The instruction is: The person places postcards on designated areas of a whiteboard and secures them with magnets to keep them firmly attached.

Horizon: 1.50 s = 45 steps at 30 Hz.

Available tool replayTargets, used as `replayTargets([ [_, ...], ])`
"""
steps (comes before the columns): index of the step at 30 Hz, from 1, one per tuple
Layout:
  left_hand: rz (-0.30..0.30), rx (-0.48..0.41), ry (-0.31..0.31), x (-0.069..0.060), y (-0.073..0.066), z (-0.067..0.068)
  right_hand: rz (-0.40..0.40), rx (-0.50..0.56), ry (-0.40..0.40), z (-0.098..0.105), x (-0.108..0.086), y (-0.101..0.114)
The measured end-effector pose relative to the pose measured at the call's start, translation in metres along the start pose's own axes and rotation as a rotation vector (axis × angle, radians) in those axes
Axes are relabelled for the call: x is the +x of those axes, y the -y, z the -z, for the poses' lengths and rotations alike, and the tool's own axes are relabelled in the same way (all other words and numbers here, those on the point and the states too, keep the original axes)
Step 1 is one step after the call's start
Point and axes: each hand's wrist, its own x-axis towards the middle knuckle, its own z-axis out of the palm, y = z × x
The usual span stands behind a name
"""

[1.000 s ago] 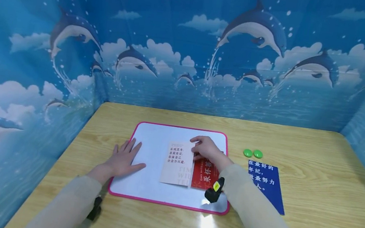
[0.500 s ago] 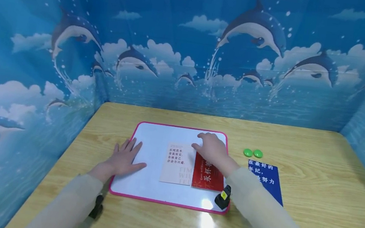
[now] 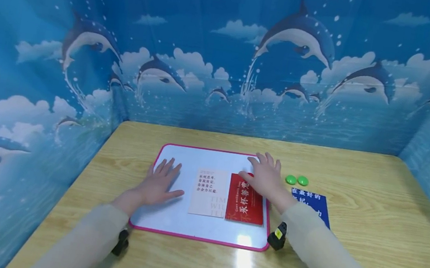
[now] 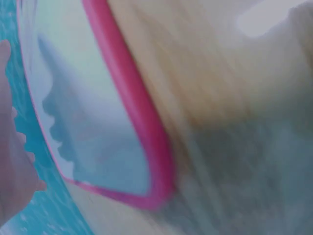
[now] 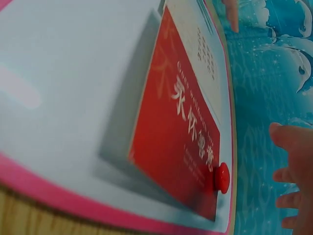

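A white board with a pink rim (image 3: 161, 233) lies on the table, a pale card (image 3: 208, 201) and a red card (image 3: 246, 206) side by side on it. Over the board's left part hovers my left hand (image 3: 155, 187), fingers spread, holding nothing; its shadow falls on the board in the left wrist view. My right hand (image 3: 268, 177), fingers loosely spread and empty, is above the red card's upper right corner. A red round magnet (image 5: 222, 177) sits at one end of the red card (image 5: 171, 127) in the right wrist view.
Right of the board, two green round magnets (image 3: 296, 180) lie together above a blue card (image 3: 317, 204), which my right sleeve partly covers. A dolphin-patterned curtain (image 3: 208, 60) stands behind and beside the wooden table (image 3: 371, 218).
My right hand has moved right, away from the pale card, uncovering more of the red one. My left hand has lifted off the board and shifted slightly right.
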Motion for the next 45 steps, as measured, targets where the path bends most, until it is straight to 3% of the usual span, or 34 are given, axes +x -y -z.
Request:
replayTargets([
  [9,-0.115,0.026,0.037,0.018,-0.041,0.002,-0.021,-0.011,-0.018,-0.001,-0.005,-0.018],
  [18,-0.232,0.096,0.111,0.026,-0.069,-0.011,-0.017,-0.019,-0.032,0.000,-0.010,-0.027],
  [23,-0.230,0.155,0.163,0.025,-0.070,-0.018,-0.025,-0.022,-0.030,-0.002,-0.012,-0.033],
  [35,-0.263,0.094,0.183,0.024,-0.066,-0.018,-0.046,-0.010,-0.034,0.003,-0.022,-0.051],
  [45,-0.327,0.082,0.001,0.016,-0.061,-0.018,-0.067,-0.044,-0.063,0.012,-0.030,-0.080],
])
